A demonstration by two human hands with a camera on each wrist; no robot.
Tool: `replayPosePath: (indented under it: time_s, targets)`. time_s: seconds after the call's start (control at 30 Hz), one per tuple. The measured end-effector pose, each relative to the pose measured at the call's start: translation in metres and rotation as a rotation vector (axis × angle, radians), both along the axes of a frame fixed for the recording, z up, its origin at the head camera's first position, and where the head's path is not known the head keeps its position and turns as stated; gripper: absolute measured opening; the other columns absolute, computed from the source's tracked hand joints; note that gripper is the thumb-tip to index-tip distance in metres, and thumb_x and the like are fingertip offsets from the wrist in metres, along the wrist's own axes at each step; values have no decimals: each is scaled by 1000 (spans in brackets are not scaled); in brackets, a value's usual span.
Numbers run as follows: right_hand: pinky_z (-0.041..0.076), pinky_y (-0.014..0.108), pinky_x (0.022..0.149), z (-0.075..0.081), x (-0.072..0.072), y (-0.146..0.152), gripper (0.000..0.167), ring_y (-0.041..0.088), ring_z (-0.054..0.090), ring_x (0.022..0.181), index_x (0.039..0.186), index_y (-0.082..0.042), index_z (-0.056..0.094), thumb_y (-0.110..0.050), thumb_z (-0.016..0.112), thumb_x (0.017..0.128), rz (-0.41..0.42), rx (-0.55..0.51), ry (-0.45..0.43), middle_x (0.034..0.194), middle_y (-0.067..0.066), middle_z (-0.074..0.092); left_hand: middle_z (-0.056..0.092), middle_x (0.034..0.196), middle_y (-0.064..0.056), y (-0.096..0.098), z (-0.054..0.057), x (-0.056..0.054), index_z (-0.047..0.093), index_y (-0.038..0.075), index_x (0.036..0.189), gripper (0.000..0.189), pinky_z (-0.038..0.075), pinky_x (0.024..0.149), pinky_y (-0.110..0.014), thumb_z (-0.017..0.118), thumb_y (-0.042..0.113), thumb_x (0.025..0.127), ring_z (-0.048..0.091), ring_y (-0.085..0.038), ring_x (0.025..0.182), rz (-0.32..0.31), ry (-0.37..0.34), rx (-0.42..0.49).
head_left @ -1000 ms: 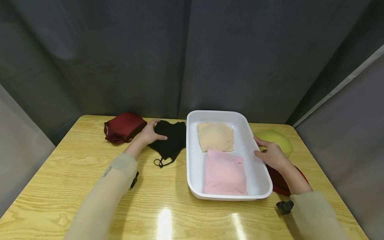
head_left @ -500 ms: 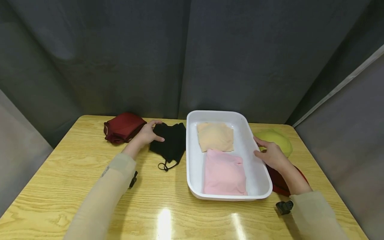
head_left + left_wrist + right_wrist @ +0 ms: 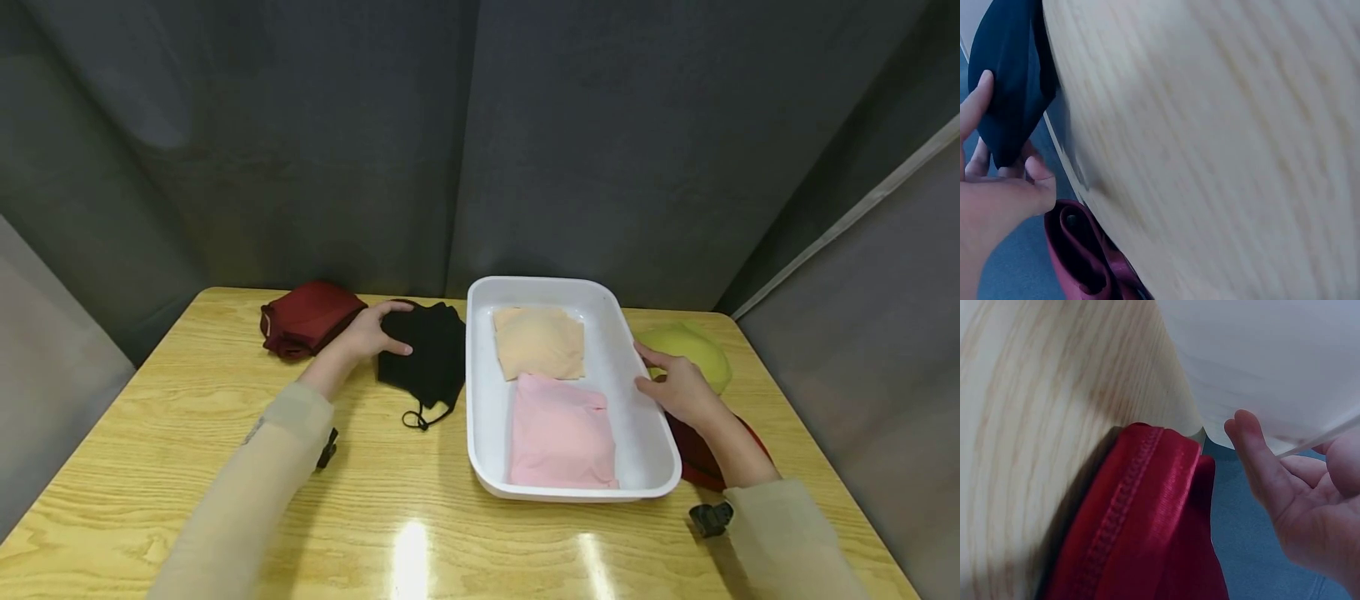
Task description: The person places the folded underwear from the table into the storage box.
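Pinching the black cloth (image 3: 431, 354) just left of the white bin (image 3: 489, 433), the left hand (image 3: 367, 333) might snag that loose cord (image 3: 423, 424) on the rim if lifted too low; right hand (image 3: 682, 387) clamps the bin's right edge, where leaning hard could tip it.

This looks like a curtained-off booth. Dark grey fabric curtains (image 3: 322, 150) surround a yellow wood-grain table (image 3: 375, 492)

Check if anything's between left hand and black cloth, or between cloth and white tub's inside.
Nothing visible blocks the left hand: it grips the black cloth. Between cloth and the inside of the white tub stands the tub's raised left wall; nothing else shows there.
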State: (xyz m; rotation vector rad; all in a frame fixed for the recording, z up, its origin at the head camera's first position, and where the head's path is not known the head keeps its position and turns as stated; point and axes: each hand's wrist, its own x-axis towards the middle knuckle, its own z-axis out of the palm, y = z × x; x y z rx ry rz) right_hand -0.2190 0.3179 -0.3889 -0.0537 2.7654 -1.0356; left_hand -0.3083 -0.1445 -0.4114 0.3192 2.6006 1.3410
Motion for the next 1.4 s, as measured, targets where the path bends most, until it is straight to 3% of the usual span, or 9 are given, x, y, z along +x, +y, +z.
replayPosePath:
  time_s: [0.23, 0.57, 0.9, 1.2, 1.4]
  targets:
    - [57, 40, 72, -1, 0, 1, 67, 33, 62, 93, 149, -9, 25, -18, 60, 93, 3, 7, 14, 128, 32, 47, 34, 147, -17, 1, 3, 2, 48, 11, 137, 69, 30, 108, -52, 78, 5, 75, 30, -38, 135, -56, 28, 7]
    - [57, 40, 73, 0, 0, 1, 67, 33, 62, 93, 149, -10, 24, -18, 59, 93, -4, 11, 7, 129, 31, 47, 33, 149, -14, 3, 11, 11, 50, 9, 135, 66, 28, 109, -52, 77, 4, 76, 22, -36, 140, -78, -6, 103]
    - [57, 39, 73, -1, 1, -1, 67, 31, 62, 91, 149, -10, 24, -19, 59, 93, -9, 3, 3, 131, 31, 47, 23, 154, -12, -5, 18, 17, 53, 12, 132, 63, 22, 113, -51, 78, 3, 75, 9, -36, 143, -24, -67, 180]
    - [57, 39, 72, 0, 1, -1, 67, 32, 62, 92, 149, -11, 24, -19, 59, 93, -14, 13, 4, 132, 31, 46, 27, 152, -12, -9, 35, 24, 52, 10, 134, 67, 19, 113, -50, 79, 3, 73, 12, -31, 142, 5, -66, 182]
    - [57, 38, 73, -1, 2, -1, 68, 31, 62, 92, 149, -12, 23, -21, 60, 93, -14, 14, 3, 133, 31, 45, 20, 155, -9, -12, 47, 31, 53, 14, 134, 66, 18, 114, -50, 79, 5, 74, 8, -29, 143, 31, -88, 182]
